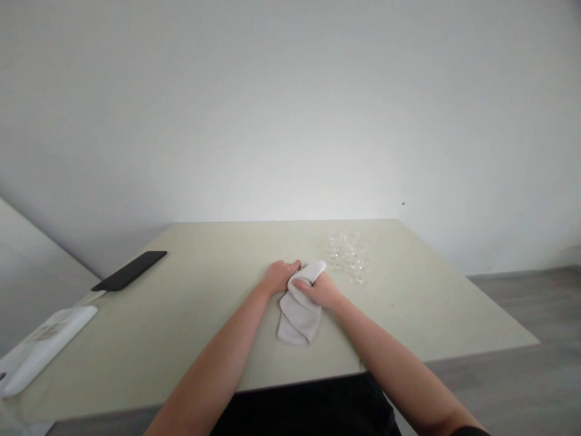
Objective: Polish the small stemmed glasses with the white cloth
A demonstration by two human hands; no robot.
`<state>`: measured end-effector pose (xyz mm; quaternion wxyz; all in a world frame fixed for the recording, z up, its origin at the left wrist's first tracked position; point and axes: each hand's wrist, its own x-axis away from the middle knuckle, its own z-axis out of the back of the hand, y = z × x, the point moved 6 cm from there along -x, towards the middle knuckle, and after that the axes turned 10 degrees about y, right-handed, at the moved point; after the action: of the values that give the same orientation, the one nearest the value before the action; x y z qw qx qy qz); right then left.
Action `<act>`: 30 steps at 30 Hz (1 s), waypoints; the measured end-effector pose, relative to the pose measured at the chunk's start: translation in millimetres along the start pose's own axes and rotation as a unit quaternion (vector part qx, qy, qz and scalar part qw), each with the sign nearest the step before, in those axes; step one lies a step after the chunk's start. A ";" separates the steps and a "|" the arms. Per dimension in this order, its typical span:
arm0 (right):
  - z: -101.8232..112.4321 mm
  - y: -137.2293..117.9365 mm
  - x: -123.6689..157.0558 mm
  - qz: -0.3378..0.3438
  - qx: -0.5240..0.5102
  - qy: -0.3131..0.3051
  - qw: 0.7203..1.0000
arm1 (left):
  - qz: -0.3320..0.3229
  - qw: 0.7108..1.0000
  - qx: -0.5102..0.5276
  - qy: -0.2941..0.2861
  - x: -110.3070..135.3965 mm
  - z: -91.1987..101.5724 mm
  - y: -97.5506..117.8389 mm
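Pale greenish table [204, 290] is filling most of the lower view, its far edge running along a plain light wall [272, 121]. Grey wood-look floor [535, 309] is showing at right. Dark flat slab [131, 270] is lying by the left edge, white pack [49, 345] nearer on the same side. Cluster of clear shiny pieces [347, 251] is sitting right of centre, just beyond the hands.

Light cloth [299, 315] is sitting bunched between the hands, lower end draping toward the near edge. Right hand [323, 290] is clamping it, thumb on top, other fingers hiding behind fabric. Left hand [278, 277] is curling its fingers at the cloth's left side; can't tell whether they're gripping anything.
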<state>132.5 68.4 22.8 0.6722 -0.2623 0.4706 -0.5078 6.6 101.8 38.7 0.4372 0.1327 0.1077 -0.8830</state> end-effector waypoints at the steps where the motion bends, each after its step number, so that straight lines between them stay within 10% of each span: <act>1: -0.9 -1.9 1.2 0.014 0.022 -0.004 1.000 | -0.004 1.000 0.003 0.002 0.0 -0.7 -0.2; 30: -2.8 -2.5 2.5 0.001 0.111 -0.047 0.993 | -0.003 1.000 -0.009 0.001 0.3 -3.3 -2.6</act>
<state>129.0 65.6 22.9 0.7192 -0.2091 0.3795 -0.5431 4.7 104.2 35.6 0.4356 0.1297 0.1162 -0.8832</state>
